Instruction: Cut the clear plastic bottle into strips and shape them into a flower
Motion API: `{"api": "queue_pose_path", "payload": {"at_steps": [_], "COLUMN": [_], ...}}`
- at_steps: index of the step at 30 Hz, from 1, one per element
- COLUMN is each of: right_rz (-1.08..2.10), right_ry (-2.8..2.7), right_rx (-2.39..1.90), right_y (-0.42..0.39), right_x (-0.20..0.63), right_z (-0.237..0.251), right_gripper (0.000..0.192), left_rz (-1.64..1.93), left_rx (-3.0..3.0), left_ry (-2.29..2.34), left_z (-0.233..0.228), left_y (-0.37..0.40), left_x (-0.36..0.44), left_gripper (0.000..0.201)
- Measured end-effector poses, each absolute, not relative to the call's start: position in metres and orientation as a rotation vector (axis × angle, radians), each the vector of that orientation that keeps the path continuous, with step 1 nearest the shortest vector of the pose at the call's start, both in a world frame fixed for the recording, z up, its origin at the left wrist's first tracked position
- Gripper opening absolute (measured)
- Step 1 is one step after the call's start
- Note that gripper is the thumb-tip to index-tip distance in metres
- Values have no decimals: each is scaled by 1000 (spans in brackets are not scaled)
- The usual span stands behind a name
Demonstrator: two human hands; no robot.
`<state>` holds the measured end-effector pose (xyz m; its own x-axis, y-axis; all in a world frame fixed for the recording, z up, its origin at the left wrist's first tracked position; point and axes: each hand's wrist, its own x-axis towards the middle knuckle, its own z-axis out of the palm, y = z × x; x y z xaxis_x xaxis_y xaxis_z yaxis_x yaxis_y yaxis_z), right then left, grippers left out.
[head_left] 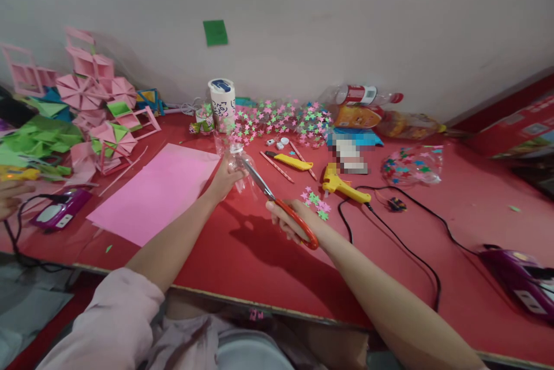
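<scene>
Red table (242, 254): clear bottle (238, 165) (left hand (223, 179)), scissors (281, 208) in right hand (288, 223)

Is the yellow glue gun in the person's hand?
No, the yellow glue gun lies on the red table; the right hand holds orange-handled scissors.

Your left hand (225, 176) wraps clear bottle (237, 169); its near side hidden, outline hard to trace. Your right hand (289, 221) fingers tucked inside scissors (281, 204) handle, grip hidden. Label on blue packet (351, 148) blurred, unreadable. Purple box (521, 280) cut off at right edge. Another person's hand (9, 197) cropped at left edge.
</scene>
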<state>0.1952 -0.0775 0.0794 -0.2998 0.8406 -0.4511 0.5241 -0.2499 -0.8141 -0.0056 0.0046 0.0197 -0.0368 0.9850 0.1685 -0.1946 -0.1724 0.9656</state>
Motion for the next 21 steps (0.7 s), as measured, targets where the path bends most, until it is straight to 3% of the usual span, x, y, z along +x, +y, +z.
{"api": "queue_pose_path", "payload": {"at_steps": [8,15,21], "right_rz": [1549,1517,1491], "right_ry": [-1723,-1701,-1723], "right_rx": [-1636,-1771,-1836], "right_y": [-82,-82,-82], "right_x": [193,189,188], "right_z": [88,90,96], "right_gripper": [46,47,47], "left_rz": [1426,1436,1435], "left_rx": [1159,1098,1086], "left_ry": [964,911,854], "left_z": [18,22,23], "left_y": [1,-2,-2], "left_x": [2,6,6], "left_gripper": [77,59,60]}}
